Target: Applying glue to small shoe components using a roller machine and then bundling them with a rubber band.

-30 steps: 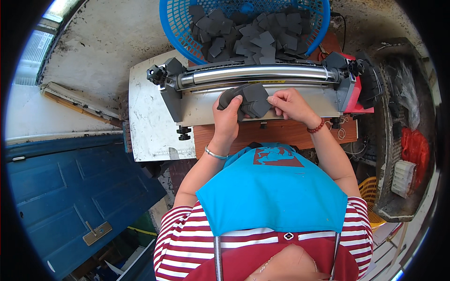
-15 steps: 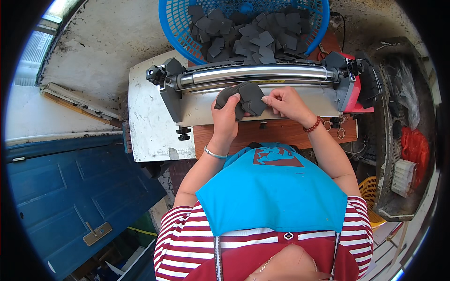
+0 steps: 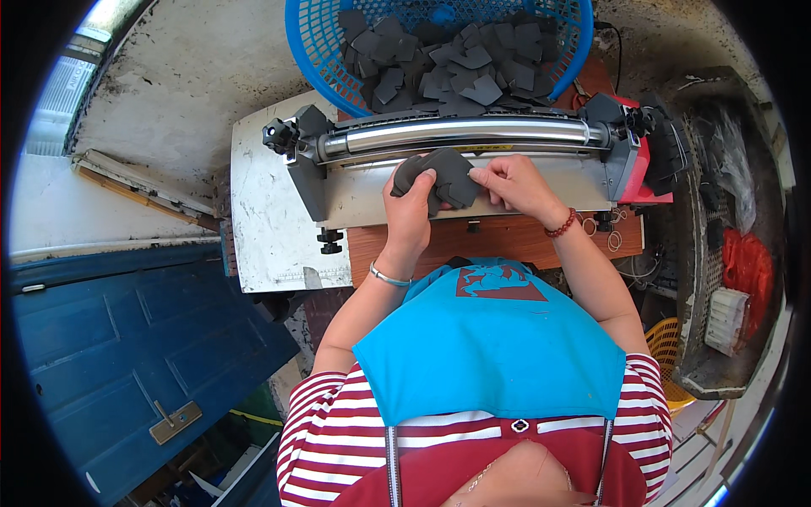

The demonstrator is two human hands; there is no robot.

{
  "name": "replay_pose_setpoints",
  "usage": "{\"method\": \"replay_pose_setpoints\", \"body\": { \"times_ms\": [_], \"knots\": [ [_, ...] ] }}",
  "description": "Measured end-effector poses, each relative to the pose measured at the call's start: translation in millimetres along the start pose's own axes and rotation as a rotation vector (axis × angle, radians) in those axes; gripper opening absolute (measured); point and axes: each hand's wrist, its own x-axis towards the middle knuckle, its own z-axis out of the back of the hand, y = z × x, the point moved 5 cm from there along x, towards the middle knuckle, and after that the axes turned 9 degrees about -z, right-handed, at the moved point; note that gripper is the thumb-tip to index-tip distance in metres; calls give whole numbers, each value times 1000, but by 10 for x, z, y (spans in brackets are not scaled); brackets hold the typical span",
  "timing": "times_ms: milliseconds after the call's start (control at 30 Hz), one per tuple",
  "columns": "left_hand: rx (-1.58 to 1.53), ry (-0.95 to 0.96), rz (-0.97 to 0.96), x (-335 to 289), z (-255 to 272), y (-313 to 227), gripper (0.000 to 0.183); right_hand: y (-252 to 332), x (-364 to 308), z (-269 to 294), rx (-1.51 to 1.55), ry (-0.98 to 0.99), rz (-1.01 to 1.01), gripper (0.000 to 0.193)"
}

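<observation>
A bunch of flat dark grey pieces (image 3: 448,175), overlapping one another, is held in my left hand (image 3: 410,207), thumb on top. My right hand (image 3: 517,186) pinches the right edge of a piece in that bunch between thumb and fingers. Both hands are over the metal feed plate (image 3: 351,190) of a roller machine, just on my side of its shiny steel roller (image 3: 465,129). Behind the roller, a blue plastic basket (image 3: 297,51) holds a heap of similar grey pieces (image 3: 473,68).
Black knobs (image 3: 281,135) stick out at the machine's ends. Left of it is a white board (image 3: 270,228). A grey trough (image 3: 705,372) with a red plastic bag (image 3: 748,275) stands at the right, near a yellow basket (image 3: 666,342). A blue door (image 3: 110,355) is at lower left.
The pieces in my left hand have shifted a little against each other. In the basket, the pieces nearest the roller lie differently. Both hands stay almost in place.
</observation>
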Motion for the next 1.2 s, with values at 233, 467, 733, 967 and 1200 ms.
{"method": "replay_pose_setpoints", "body": {
  "times_ms": [233, 467, 733, 967, 1200],
  "knots": [
    [-8, -65, -25, 16, 93, -14, 19, -114, -28, 18, 58, 178, -13, 35],
    [25, -70, -37, 34, 135, 47, 17, -158, 25, 384, -274, -227, -73, 35],
    [-89, -40, 13, 7, -23, 62, 18, -27, -63, -93, 37, 63, 158, 31],
    [-50, -54, 58, -9, 61, 90, 15, -129, -47, -4, 168, 211, -1, 33],
    [13, -96, -27, 4, 85, 7, 16, -357, 96, 475, -190, -153, -127, 35]
  ]
}}
